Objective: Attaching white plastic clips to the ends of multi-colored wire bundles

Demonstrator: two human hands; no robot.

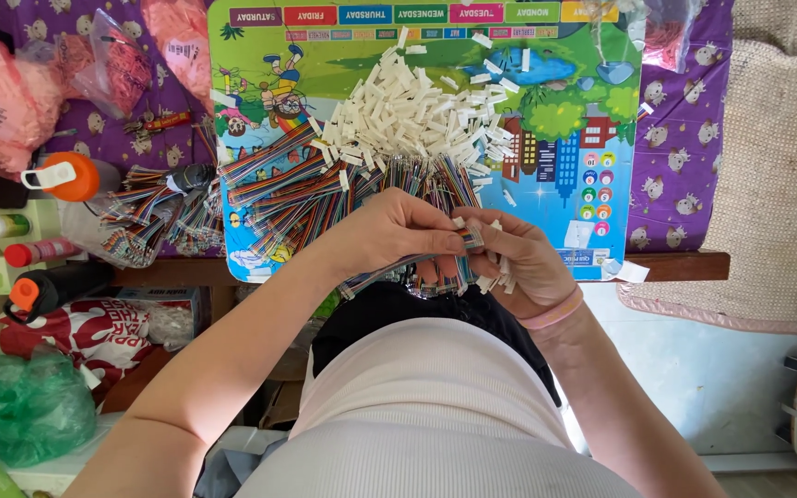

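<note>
Ribbon cable [417, 267] — a short multicoloured strip — lies across both hands just off the near edge of the board [601, 138], above the lap. Left hand [398, 231] pinches the strip from above, thumb and fingers closed on it near its right end. Right hand [518, 267] is curled beneath, fingers clenched on that same end and on what appear to be several small white connectors [495, 272]; which piece meets the cable tip cannot be told.

Step in hand, as judged: seating a white connector on the cable end. The next move calls for squaring the wire tips to the connector slot and pressing evenly.

At 12 o'clock from the hands sits a heap of white connectors [417, 111] — with a fan of cut cables [297, 184] at 10 o'clock. At 9 o'clock stand an orange-capped bottle [71, 175] and loose cable bundles [154, 217].
</note>
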